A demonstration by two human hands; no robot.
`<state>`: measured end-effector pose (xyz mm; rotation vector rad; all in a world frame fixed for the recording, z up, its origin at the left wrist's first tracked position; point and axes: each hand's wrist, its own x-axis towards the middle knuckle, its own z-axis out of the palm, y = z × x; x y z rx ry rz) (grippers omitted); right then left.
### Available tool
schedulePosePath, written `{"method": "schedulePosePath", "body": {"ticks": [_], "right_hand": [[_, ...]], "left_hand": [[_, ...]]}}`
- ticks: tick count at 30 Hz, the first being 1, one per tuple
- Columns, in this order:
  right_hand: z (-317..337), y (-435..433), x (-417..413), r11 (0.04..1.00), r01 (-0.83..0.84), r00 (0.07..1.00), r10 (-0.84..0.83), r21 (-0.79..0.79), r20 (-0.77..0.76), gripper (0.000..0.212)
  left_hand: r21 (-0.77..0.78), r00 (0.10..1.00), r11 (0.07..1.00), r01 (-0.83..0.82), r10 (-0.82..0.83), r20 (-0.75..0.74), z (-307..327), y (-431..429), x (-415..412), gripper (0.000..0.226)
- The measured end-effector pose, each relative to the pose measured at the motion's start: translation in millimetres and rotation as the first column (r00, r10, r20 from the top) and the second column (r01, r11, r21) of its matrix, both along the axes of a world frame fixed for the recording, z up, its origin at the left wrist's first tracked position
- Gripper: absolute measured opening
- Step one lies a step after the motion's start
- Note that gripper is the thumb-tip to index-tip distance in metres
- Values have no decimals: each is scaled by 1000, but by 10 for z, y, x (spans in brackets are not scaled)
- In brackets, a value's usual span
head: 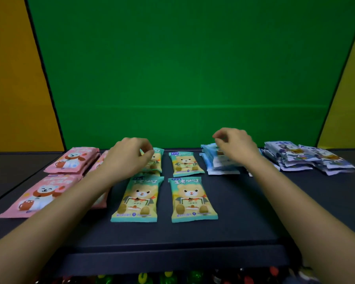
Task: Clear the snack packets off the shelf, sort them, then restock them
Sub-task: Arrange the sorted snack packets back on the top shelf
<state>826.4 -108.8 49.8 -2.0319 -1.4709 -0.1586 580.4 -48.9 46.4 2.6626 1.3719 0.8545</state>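
Observation:
Snack packets lie in colour groups on a dark shelf (244, 212). Pink polar-bear packets (72, 159) are at the left. Teal bear packets (190, 198) fill the middle, two in front and two behind. A light-blue stack (213, 160) and a purple-blue pile (301, 156) sit at the right. My left hand (129, 156) hovers over the back-left teal packet (157, 158), fingertips pinched at its top edge. My right hand (236, 146) is over the light-blue stack with fingers curled; whether it grips a packet is hidden.
A green back wall (193, 68) stands behind the shelf, with yellow panels (12, 78) on both sides. Below the shelf's front edge, tops of coloured bottles (168, 277) show on a lower level.

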Motion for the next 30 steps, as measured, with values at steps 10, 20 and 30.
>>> {"method": "schedulePosePath", "body": {"ticks": [10, 20, 30], "right_hand": [[-244, -77, 1023, 887, 238, 971, -226, -397, 77, 56], [-284, -13, 1246, 914, 112, 992, -124, -391, -5, 69], [-121, -220, 1325, 987, -43, 978, 10, -153, -210, 46]], "left_hand": [[-279, 989, 959, 42, -79, -122, 35, 100, 1507, 61], [-633, 995, 772, -60, 100, 27, -48, 87, 2067, 103], [-608, 932, 781, 146, 97, 348, -8, -85, 1989, 59]]}}
